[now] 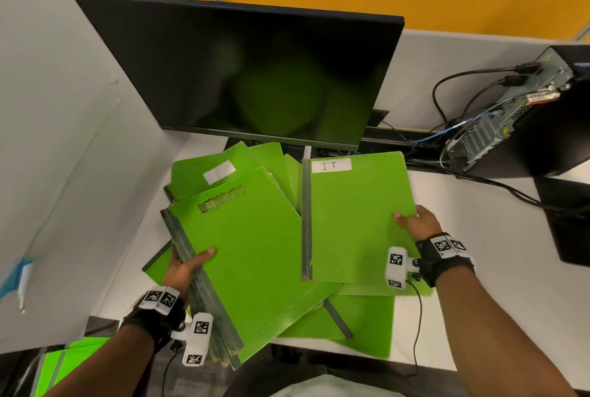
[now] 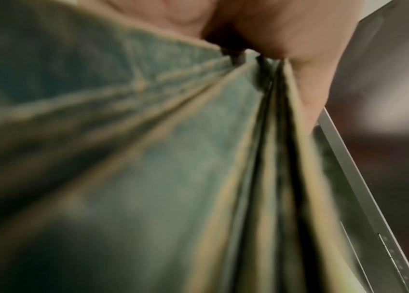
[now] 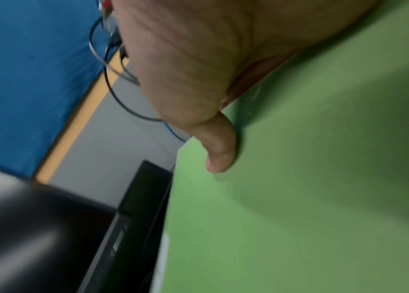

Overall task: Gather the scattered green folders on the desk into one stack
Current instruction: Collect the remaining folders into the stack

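- Head view, left hand (image 1: 185,269): a held stack of green folders (image 1: 242,269) is gripped at its dark spine edge, thumb laid on the top cover, fingers hidden beneath; the left wrist view shows several spines fanning out from the grip, blurred.
- Right hand (image 1: 415,224): a single folder labelled "I.T" (image 1: 354,218) is pinched at its right edge, thumb on the cover, fingers underneath.
- Key relation: the labelled folder is held just right of the stack, its spine side facing the stack's free edge and overlapping that edge at the bottom corner. Its long axis runs nearly straight away from the person; the stack's long axis is skewed, far end leaning left. A leftward carry with a slight turn is judged necessary to lay it square on top.
- Loose folders (image 1: 223,167): fanned on the desk (image 1: 479,269) beyond and under both hands, nearer the left hand; one more (image 1: 367,323) lies flat at the near edge.
- Surroundings: a dark monitor (image 1: 255,77) stands behind the folders; a computer case (image 1: 526,116) with cables sits at far right.
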